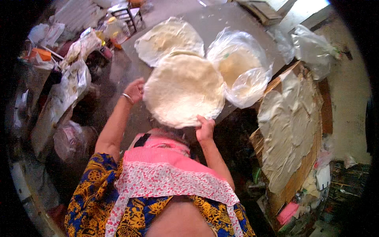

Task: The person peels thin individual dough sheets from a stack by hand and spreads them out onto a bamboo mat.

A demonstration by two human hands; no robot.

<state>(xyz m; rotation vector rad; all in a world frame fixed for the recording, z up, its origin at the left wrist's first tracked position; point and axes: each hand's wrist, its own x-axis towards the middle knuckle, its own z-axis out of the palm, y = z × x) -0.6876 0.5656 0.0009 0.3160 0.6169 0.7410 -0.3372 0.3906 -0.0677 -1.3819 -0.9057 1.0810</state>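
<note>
A large round sheet of flattened dough [183, 86] lies before me, held at its rim by both hands. My left hand [135, 90], with a bangle at the wrist, grips the left edge; some fingers are hidden under it. My right hand [205, 128] pinches the near right edge between thumb and fingers. Behind it, another round sheet [174, 37] rests on the table [231, 16], partly covered by the front one. Right of it sits a clear plastic bag [239, 35] around more flat, pale-yellow dough rounds [237, 66].
On the right, a pale wrinkled sheet [288, 133] drapes over a wooden board [308, 169]. Clear plastic bags [312, 51] hang by the wall. At the left stand a plastic-covered surface [69, 80] and a jar with a yellow lid [114, 28]. A chair [125, 13] is at the far left.
</note>
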